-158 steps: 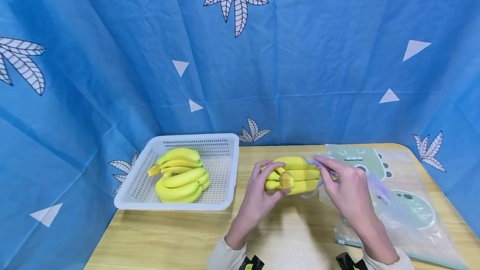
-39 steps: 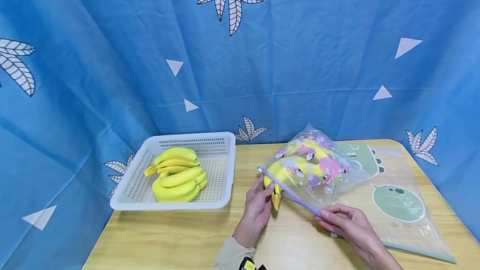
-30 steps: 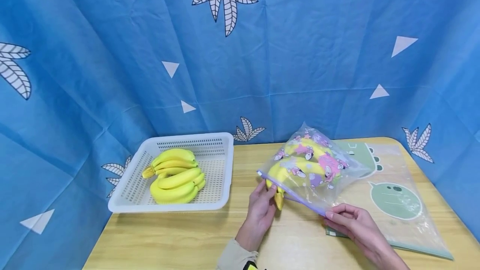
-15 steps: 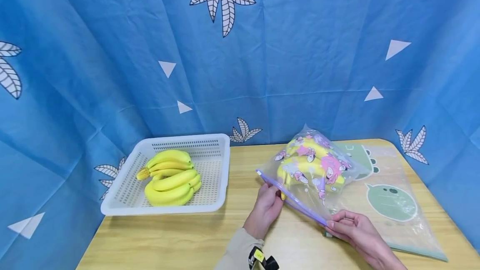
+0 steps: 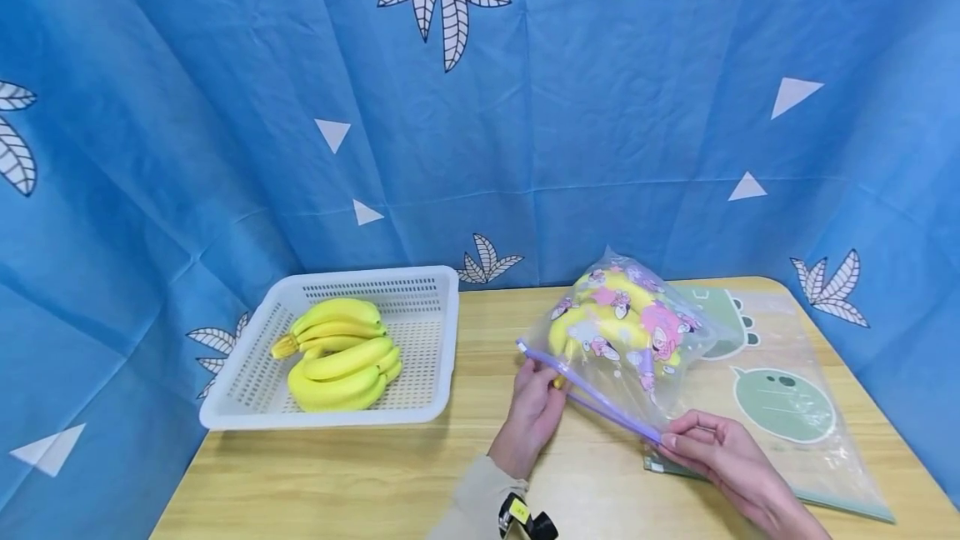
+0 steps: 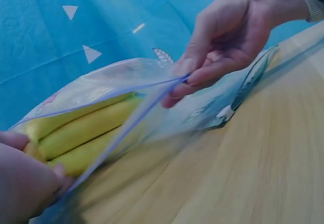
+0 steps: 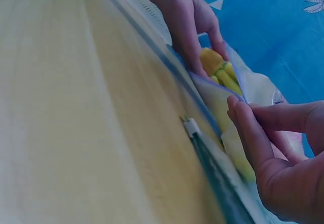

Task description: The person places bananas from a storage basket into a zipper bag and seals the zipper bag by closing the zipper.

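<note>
A clear zip bag (image 5: pixel 678 357) with pink and purple prints and a purple zip edge lies right of the table's middle. Inside it is a yellow banana bunch (image 6: pixel 91 133), its stem (image 7: pixel 211 61) near the mouth. My left hand (image 5: pixel 534 413) reaches into the bag's left corner and grips the bunch by its stem end; its fingertips are partly hidden by the zip edge in the head view. With thumb and fingers, my right hand (image 5: pixel 723 452) pinches the right end of the zip edge. The mouth gapes between both hands.
A white perforated basket (image 5: pixel 442 357) stands on the left, holding two banana bunches (image 5: pixel 337 365). Under and right of the filled bag, a flat clear bag with green dinosaur prints (image 5: pixel 783 402) lies on the wooden table (image 5: pixel 360 482). A blue curtain (image 5: pixel 622 90) hangs behind.
The banana bunch, mostly outside the bag at first, has gone into it; the stem that poked out of the mouth has moved inside. My right hand has shifted from the bunch to the zip edge.
</note>
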A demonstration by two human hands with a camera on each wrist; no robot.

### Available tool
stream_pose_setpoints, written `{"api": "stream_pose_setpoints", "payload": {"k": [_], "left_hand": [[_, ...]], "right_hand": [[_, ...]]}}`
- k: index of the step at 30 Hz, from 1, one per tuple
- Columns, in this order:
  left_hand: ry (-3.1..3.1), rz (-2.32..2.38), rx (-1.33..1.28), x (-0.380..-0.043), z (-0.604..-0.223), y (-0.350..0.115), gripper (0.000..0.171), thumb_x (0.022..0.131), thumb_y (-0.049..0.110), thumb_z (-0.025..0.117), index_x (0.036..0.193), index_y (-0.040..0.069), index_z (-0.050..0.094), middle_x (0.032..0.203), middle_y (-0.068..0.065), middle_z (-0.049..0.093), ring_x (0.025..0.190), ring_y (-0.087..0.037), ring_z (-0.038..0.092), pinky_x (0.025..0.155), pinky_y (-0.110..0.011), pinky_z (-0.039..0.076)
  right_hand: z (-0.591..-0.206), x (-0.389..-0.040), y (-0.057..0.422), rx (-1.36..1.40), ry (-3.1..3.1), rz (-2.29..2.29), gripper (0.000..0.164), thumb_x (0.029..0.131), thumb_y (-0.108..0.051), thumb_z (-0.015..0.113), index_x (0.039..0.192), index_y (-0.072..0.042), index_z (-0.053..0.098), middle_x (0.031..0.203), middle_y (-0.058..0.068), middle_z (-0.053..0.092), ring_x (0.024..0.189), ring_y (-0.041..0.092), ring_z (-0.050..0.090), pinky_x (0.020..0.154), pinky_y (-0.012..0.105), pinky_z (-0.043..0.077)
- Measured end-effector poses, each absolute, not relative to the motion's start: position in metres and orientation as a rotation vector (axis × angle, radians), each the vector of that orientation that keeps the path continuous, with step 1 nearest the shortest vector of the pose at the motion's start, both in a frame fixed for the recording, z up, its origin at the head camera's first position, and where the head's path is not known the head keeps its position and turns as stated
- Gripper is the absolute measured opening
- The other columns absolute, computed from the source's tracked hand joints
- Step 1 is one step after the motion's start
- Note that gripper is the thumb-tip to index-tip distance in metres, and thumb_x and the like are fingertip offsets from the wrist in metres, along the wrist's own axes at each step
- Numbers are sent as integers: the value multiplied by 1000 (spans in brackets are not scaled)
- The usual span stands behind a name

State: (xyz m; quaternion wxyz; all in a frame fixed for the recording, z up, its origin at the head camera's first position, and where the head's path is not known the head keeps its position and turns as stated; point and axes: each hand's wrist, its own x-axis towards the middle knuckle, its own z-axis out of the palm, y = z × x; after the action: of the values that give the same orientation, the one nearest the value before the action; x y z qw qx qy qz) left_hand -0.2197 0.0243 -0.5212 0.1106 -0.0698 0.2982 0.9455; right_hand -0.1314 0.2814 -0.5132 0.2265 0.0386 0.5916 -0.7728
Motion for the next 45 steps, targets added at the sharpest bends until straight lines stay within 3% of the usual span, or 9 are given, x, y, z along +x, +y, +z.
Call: {"api": "stream_pose_setpoints", "payload": {"k": [5,9,13,16,24,34,37,41,45], "left_hand": [[937,2912,-284,-212,-513,25,67,94,-17,36,157,-9,15,158,-29,22,150,-42,24,122,-50,29],[1179,2886,-298,-204,-510,27,53,101,-10,43,152,-9,29,144,-26,38,140,-38,41,116,-46,40],[1223,2759,-231,-200,-511,30,61,95,-17,47,152,-9,28,141,-25,43,132,-34,49,111,-38,47],[1109,2728,-187,-200,-512,34,68,93,-22,43,155,-12,18,149,-31,36,138,-40,43,115,-40,43],[936,2734,-284,-205,-517,46,60,107,-4,36,157,-12,4,156,-39,27,148,-51,25,121,-54,28],[682,2806,-241,-213,-520,33,59,108,-3,24,161,-2,-3,164,-34,13,153,-44,13,125,-50,19],[737,2778,-239,-211,-523,31,60,107,-4,27,161,-4,0,161,-36,19,151,-46,20,124,-51,24],[959,2630,-234,-205,-528,25,58,105,-6,34,158,-5,11,145,-38,43,139,-47,44,116,-52,40],[1147,2376,-99,-205,-529,12,42,107,-1,39,147,-11,35,129,-36,60,123,-41,61,106,-47,50]], "right_hand": [[-506,-145,285,-9,1674,-2117,11,99,2,62,99,-6,69,102,7,76,98,16,73,91,29,59],[-503,-153,293,-110,1650,-2116,15,99,5,60,101,-6,71,102,8,76,98,15,72,91,31,59],[-506,-155,311,-182,1551,-2178,23,100,9,54,105,-4,73,107,8,75,103,16,72,94,33,56],[-509,-156,325,-199,1510,-2225,28,101,11,50,107,-3,73,109,9,74,104,16,71,95,33,56],[-518,-162,332,-156,1511,-2212,28,101,10,50,107,-3,74,107,10,74,103,16,72,94,31,56],[-507,-182,335,-168,1629,-2187,24,101,10,52,106,-1,73,102,10,76,99,17,73,90,30,58],[-501,-190,338,-193,1662,-2191,24,100,9,53,108,0,74,102,11,76,98,17,74,89,31,58],[-497,-193,344,-188,1700,-2201,23,100,8,55,110,0,74,104,10,76,99,17,74,91,34,58],[-501,-190,352,-152,1663,-2252,26,101,10,53,110,-1,75,106,8,75,100,17,73,92,33,58]]}}
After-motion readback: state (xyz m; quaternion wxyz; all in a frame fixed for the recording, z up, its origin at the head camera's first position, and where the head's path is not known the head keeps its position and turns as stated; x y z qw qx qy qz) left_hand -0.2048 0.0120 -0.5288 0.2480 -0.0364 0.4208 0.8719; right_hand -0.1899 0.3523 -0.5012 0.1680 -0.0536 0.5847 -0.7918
